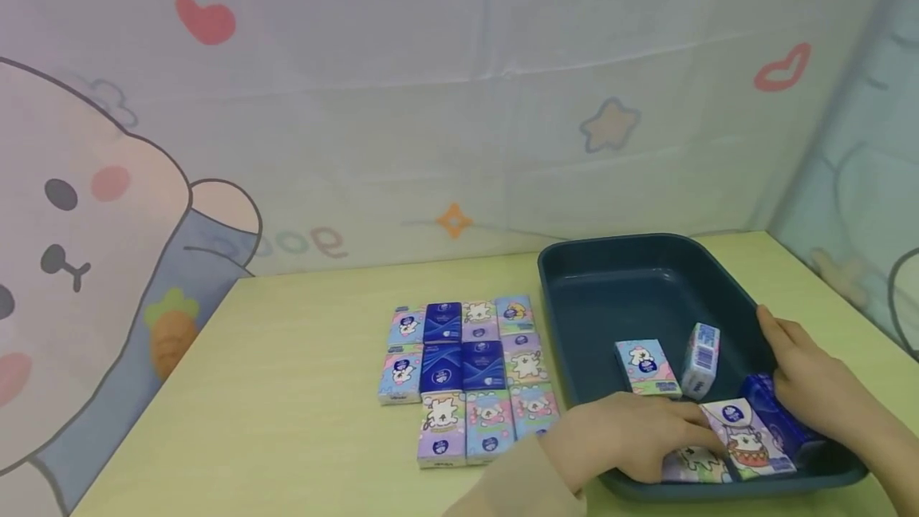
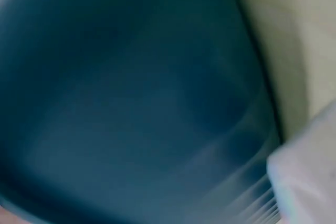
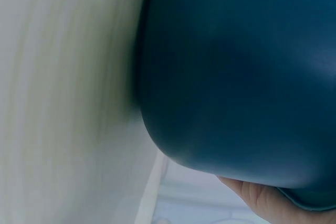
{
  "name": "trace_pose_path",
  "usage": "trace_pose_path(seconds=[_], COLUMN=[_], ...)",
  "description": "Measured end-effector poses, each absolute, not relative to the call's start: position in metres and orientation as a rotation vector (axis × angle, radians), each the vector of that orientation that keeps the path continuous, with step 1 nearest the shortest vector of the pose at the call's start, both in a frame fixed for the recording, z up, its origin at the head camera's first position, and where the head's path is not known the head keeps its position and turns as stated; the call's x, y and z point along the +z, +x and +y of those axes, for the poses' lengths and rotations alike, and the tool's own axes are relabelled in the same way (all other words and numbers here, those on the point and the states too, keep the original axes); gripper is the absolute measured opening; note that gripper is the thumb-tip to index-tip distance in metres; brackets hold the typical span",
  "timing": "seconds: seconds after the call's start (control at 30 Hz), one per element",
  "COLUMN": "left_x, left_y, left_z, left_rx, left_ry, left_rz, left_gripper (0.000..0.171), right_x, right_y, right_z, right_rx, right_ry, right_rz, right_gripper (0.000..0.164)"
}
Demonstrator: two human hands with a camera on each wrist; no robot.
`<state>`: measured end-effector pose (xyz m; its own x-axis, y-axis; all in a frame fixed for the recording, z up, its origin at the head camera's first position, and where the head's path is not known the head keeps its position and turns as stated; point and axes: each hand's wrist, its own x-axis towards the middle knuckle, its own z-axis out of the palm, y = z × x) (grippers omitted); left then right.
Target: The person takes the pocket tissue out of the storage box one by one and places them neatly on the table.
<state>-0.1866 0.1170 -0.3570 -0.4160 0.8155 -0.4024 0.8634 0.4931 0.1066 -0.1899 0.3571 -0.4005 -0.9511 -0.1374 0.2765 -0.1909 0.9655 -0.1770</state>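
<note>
A dark teal plastic bin (image 1: 610,278) sits on the right of the table. Inside its near end, my left hand (image 1: 632,433) has its fingers bent over a lilac-and-green tissue pack (image 1: 695,465), partly covering it; the thumb is hidden. Beside that pack lie a cartoon tissue pack (image 1: 747,437) and a dark blue pack (image 1: 778,417). Farther in are a pink-and-blue pack (image 1: 648,368) and one standing on edge (image 1: 701,361). At the bin's right side, my right hand (image 1: 811,381) grips the rim. The wrist views mostly show the bin's smooth teal surface (image 3: 236,77).
Left of the bin, several tissue packs (image 1: 443,413) lie flat in close rows on the pale yellow table (image 1: 287,389). A printed cloth (image 1: 402,134) hangs behind the table, with another cloth (image 1: 876,182) along the right side.
</note>
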Motion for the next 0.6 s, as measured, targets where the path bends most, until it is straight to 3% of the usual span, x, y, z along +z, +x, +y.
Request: trace_pose_path(seconds=[0.6], left_x=[-0.3628], left_y=[-0.1843], left_z=[0.1199], left_rx=[-0.369], left_ry=[1.284], left_rz=[2.536], left_gripper=[0.060], right_x=[-0.3988], right_y=[-0.1897], right_z=[0.3563], right_rx=[0.305], right_ry=[0.236], right_rz=[-2.863], right_gripper=[0.071])
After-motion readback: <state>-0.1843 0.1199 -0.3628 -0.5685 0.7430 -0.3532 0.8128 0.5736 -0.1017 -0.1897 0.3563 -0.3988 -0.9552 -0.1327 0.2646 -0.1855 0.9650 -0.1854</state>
